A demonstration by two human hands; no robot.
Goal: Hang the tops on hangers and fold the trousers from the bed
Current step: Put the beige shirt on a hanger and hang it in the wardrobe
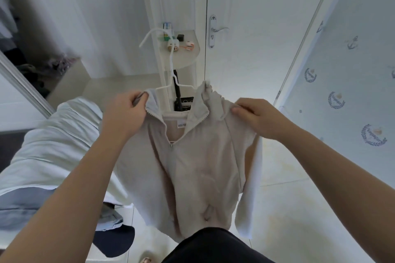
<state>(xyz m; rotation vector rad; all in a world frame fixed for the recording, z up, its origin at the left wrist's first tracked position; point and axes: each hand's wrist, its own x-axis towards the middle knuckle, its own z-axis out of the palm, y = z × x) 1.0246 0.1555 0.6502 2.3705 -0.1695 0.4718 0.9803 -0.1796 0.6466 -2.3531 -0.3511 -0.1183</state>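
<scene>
A beige zip-neck top (198,168) hangs in front of me on a white wire hanger (171,64), whose hook sticks up above the collar. My left hand (126,111) grips the top's left shoulder near the collar. My right hand (258,116) pinches the right shoulder seam. The zip is partly undone and a label shows inside the neck. A white sleeve or second layer (252,188) dangles at the right side. The hanger's lower bar is mostly hidden inside the garment.
A bed (49,145) with pale sheets and blue clothes (23,209) lies at the left. Ahead stand a white door with a handle (218,30) and a small rounded shelf (188,53) holding small items. Patterned wallpaper (342,92) covers the right wall. Tiled floor lies below.
</scene>
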